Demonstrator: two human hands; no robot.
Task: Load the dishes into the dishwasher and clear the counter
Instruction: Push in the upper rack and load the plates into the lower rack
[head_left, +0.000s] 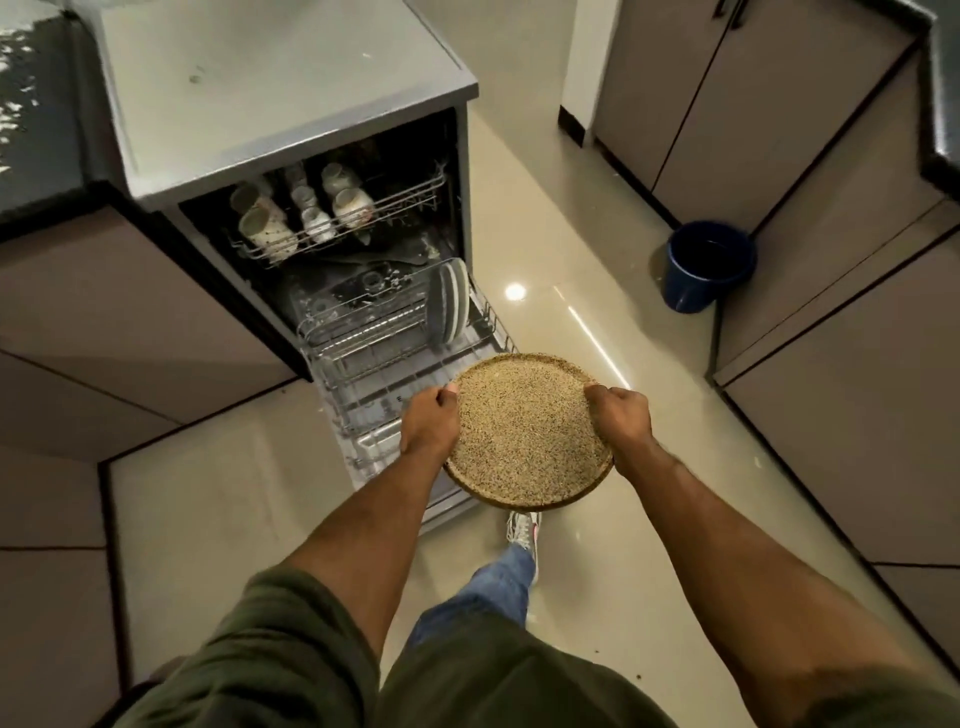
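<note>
Speckled plate (527, 431) between both grips

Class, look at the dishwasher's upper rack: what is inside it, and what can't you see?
The upper rack holds several pale mugs, lying tilted, grouped at its left and middle. Its right end shows only bare wire. The rack's back part is hidden under the dishwasher top.

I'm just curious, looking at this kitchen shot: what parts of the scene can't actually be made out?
All in the head view:
- Underside of the speckled plate: faces away; both hands' fingertips curl out of sight round its rim.
- Dishwasher door front: covered by the plate and left arm.
- Mugs in the upper rack: too dim and small to tell their pattern.
- Blue bucket: inside too dark.
- Dark counter: cut off by the left edge.
</note>
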